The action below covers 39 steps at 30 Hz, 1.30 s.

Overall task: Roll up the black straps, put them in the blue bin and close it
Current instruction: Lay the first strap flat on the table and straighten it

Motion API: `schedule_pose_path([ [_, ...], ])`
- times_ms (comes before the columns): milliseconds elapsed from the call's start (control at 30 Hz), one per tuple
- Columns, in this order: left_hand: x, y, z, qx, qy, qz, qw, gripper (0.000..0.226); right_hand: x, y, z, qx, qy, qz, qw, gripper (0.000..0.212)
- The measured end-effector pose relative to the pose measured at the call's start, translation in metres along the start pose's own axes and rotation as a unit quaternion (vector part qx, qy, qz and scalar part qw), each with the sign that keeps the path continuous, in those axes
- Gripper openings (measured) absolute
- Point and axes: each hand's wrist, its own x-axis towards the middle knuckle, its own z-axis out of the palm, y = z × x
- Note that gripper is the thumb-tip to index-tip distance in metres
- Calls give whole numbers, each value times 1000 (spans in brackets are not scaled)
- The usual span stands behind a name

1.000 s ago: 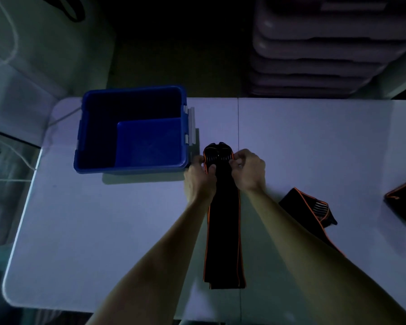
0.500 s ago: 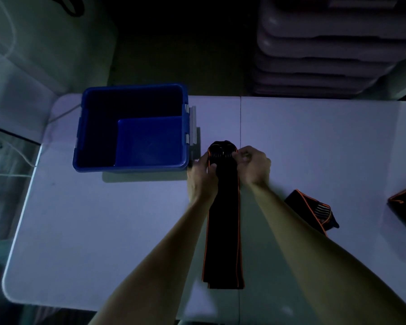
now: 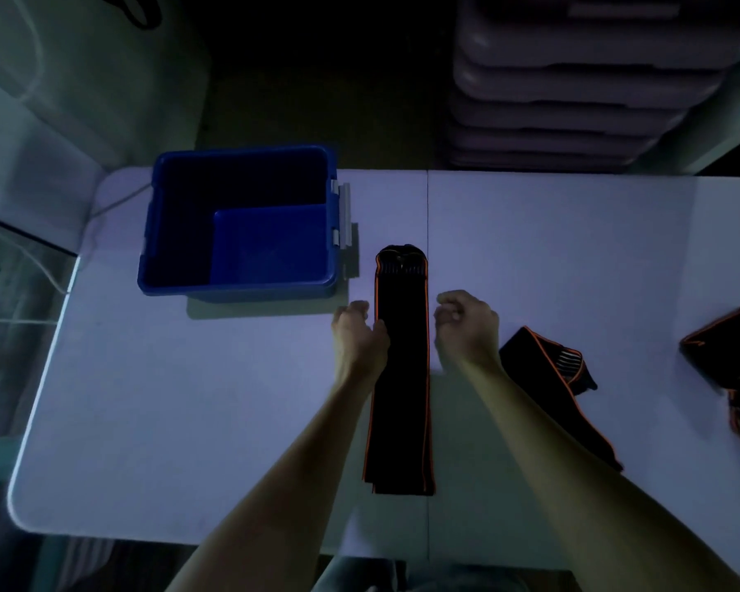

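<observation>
The black strap (image 3: 401, 369) lies flat and unrolled down the middle of the white table (image 3: 189, 399), just right of the open blue bin (image 3: 240, 220) — the left hand (image 3: 357, 335) touches its left edge, the right hand (image 3: 466, 324) beside it, fingers loosely curled, holding nothing.

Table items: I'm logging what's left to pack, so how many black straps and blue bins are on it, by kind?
Black straps: 3, all unrolled: centre strap, second strap, strap at the right edge
Blue bins: 1, open blue bin
Total: 4
</observation>
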Motion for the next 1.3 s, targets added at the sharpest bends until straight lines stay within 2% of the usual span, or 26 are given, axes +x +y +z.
schedule_pose_path([
  [167,-44,-27,-20,-5,-19,-20,1000,20,-43,18,-19,-50,-89,-8,995,16],
  [400,-96,-69,-28,-3,-53,-29,998,19,-117,39,-20,-104,-186,7,977,20],
  [467,-107,-74,-27,-2,-44,-17,999,15,-130,41,-19,-89,-190,26,977,20],
  [567,-121,-73,-25,1,-20,4,1000,28,-141,41,-22,-46,-192,61,979,17],
  [633,-126,-72,-23,5,-8,15,1000,27,-146,39,-26,9,-197,87,976,16],
  [733,-128,-78,-24,6,0,10,1000,19,-153,42,-32,72,-186,136,970,15],
  [800,-130,-84,-25,25,2,-4,1000,23,-158,46,-35,78,-196,157,965,16],
  [967,-149,-82,-24,22,-30,-41,998,20,-174,46,-37,53,-249,132,958,16],
  [1100,-160,-82,-25,-8,1,-64,998,22,-183,54,-41,37,-240,94,966,20],
  [1167,-165,-87,-27,9,26,-14,1000,15,-189,56,-45,-14,-217,28,976,22],
  [1233,-173,-96,-30,65,27,98,993,30,-195,55,-46,-41,-206,-62,976,27],
  [1300,-177,-106,-32,154,-16,228,961,45,-205,51,-44,-100,-213,-147,961,35],
])
